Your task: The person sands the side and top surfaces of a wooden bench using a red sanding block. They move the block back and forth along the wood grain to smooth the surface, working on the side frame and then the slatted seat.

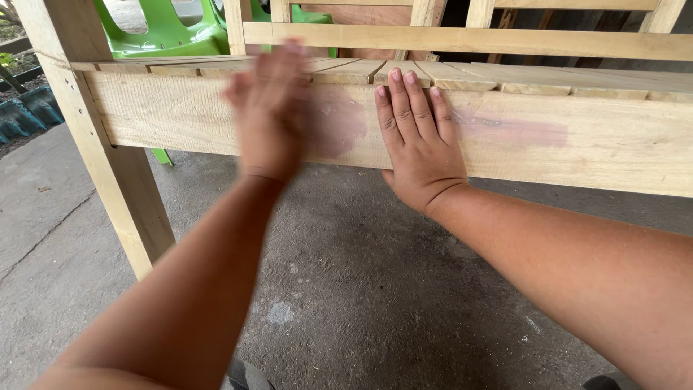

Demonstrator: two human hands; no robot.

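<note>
- Your right hand (pixel 421 148) lies flat and open on the front rail (pixel 577 144) of the wooden frame, fingertips at its upper edge, gripping nothing.
- Your left hand (pixel 271 119) is blurred in front of the same rail, near its left end; it seems open and empty, but contact I cannot tell.
- It looks like you are feeling or rubbing the rail face; a next pass would need a steady bracing hand.
- The slats (pixel 447 72) lie along the top edge; the leg (pixel 108 166) stands at the left corner.
- A green plastic chair (pixel 166 32) stands behind; nothing blocks the hands.
</note>
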